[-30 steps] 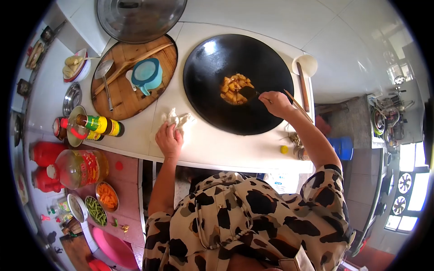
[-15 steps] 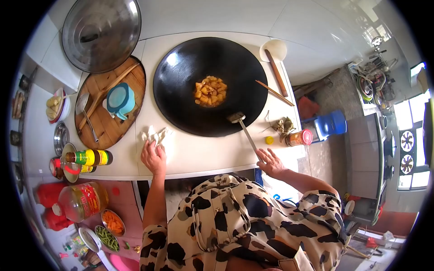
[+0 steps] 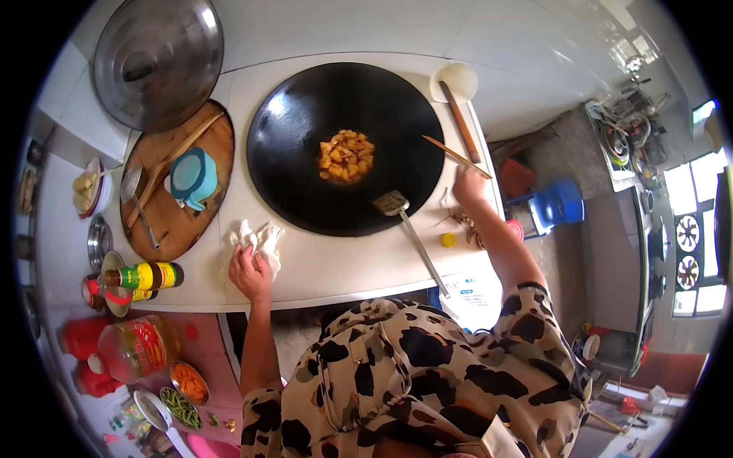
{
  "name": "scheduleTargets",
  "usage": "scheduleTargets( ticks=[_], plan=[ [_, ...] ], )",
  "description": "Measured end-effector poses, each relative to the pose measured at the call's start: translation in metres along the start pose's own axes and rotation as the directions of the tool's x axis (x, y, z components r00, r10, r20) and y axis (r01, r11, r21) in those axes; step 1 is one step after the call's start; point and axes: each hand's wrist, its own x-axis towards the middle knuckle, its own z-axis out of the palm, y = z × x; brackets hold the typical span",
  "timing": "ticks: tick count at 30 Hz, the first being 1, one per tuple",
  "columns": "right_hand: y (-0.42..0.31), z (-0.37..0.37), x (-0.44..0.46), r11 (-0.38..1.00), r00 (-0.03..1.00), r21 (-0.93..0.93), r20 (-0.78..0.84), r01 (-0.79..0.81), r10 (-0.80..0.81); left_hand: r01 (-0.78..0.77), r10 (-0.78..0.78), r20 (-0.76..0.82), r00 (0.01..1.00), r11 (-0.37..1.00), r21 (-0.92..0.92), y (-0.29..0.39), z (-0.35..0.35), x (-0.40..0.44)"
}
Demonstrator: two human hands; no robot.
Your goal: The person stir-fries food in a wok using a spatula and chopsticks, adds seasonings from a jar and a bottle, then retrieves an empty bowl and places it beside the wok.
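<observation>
A crumpled white cloth (image 3: pixel 263 243) lies on the counter under the fingers of my left hand (image 3: pixel 250 271), which are bent over its near edge. My right hand (image 3: pixel 470 187) is at the outer end of a pair of chopsticks (image 3: pixel 443 145), its fingers closed about them; the fingertips are partly hidden. The chopsticks reach over the right rim of a large black wok (image 3: pixel 305 183). Browned, glossy food chunks (image 3: pixel 347 156) sit in the wok's bottom. A metal spatula (image 3: pixel 416 240) rests on the near rim, its handle pointing toward me, with no hand on it.
A wooden-handled ladle (image 3: pixel 460 122) lies at the right. A yellow cap (image 3: pixel 447 240) and a partly hidden jar (image 3: pixel 515 229) are near my right forearm. On the left are a round wooden board (image 3: pixel 175 225) with a blue-lidded container (image 3: pixel 193 174), a large lid (image 3: pixel 160 61) and bottles (image 3: pixel 149 275).
My right hand has left the spatula handle and moved up and right to the chopsticks. The spatula now lies against the wok rim. My left hand remains on the cloth.
</observation>
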Motion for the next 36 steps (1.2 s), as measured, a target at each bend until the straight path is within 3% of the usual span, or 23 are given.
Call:
scheduleTargets(
  ticks=[3, 4, 9, 13, 14, 17, 20, 22, 23, 24, 26, 27, 30, 33, 36],
  plan=[
    [0.025, 0.011, 0.046, 0.972, 0.966, 0.063, 0.146, -0.225, 0.214, 0.002, -0.002, -0.022, 1.0, 1.0, 0.005, 0.001, 0.002, 0.0],
    [0.03, 0.011, 0.052, 0.981, 0.962, 0.047, 0.213, -0.186, 0.172, 0.01, -0.01, -0.02, 1.0, 1.0, 0.001, 0.002, 0.002, 0.001],
    [0.031, 0.031, 0.055, 0.995, 0.983, 0.056, 0.169, -0.082, 0.072, 0.059, -0.059, -0.026, 0.998, 0.998, -0.005, 0.006, 0.0, 0.002],
    [0.025, 0.012, 0.054, 0.994, 0.943, 0.082, 0.329, -0.073, 0.042, 0.045, -0.046, -0.042, 0.998, 0.999, -0.011, 0.006, -0.002, 0.003],
    [0.024, 0.014, 0.055, 0.994, 0.97, 0.085, 0.237, -0.071, 0.05, 0.043, -0.043, -0.043, 0.998, 0.999, -0.013, 0.006, -0.002, 0.003],
    [-0.007, -0.04, 0.054, 0.992, 0.963, 0.117, 0.255, 0.053, -0.082, 0.032, -0.034, -0.064, 0.997, 0.999, -0.021, 0.005, -0.001, 0.003],
    [-0.045, -0.044, 0.042, 0.919, 0.962, 0.362, 0.153, 0.158, -0.226, 0.037, -0.038, -0.07, 0.997, 0.999, -0.028, 0.007, -0.003, 0.003],
    [-0.082, -0.086, 0.015, 0.539, 0.916, 0.842, 0.218, -0.001, -0.338, 0.043, -0.045, -0.072, 0.996, 0.999, -0.031, 0.006, -0.003, 0.003],
    [-0.094, -0.08, 0.014, 0.468, 0.893, 0.881, 0.26, -0.065, -0.367, 0.047, -0.049, -0.071, 0.996, 0.998, -0.031, 0.005, -0.001, 0.002],
    [-0.1, -0.072, 0.019, 0.318, 0.834, 0.915, 0.369, -0.248, -0.41, 0.05, -0.052, -0.069, 0.996, 0.998, -0.03, 0.004, -0.001, 0.001],
    [-0.109, -0.061, 0.028, 0.029, 0.66, 0.797, 0.519, -0.604, -0.543, 0.056, -0.058, -0.072, 0.996, 0.998, -0.041, 0.005, -0.002, 0.001],
    [-0.124, -0.086, 0.016, -0.073, 0.686, 0.762, 0.533, -0.644, -0.494, 0.061, -0.064, -0.075, 0.995, 0.997, -0.046, 0.006, -0.002, 0.002],
    [-0.153, -0.095, 0.019, -0.358, 0.624, 0.521, 0.539, -0.775, -0.566, 0.06, -0.062, -0.065, 0.996, 0.997, -0.04, 0.005, -0.003, 0.003],
    [-0.171, -0.083, 0.025, -0.411, 0.659, 0.526, 0.481, -0.745, -0.579, 0.056, -0.058, -0.069, 0.996, 0.998, -0.029, 0.005, -0.003, 0.003],
    [-0.181, -0.044, 0.035, -0.273, 0.8, 0.784, 0.42, -0.558, -0.43, 0.054, -0.056, -0.051, 0.997, 0.998, -0.043, 0.006, -0.006, 0.005]
  ],
)
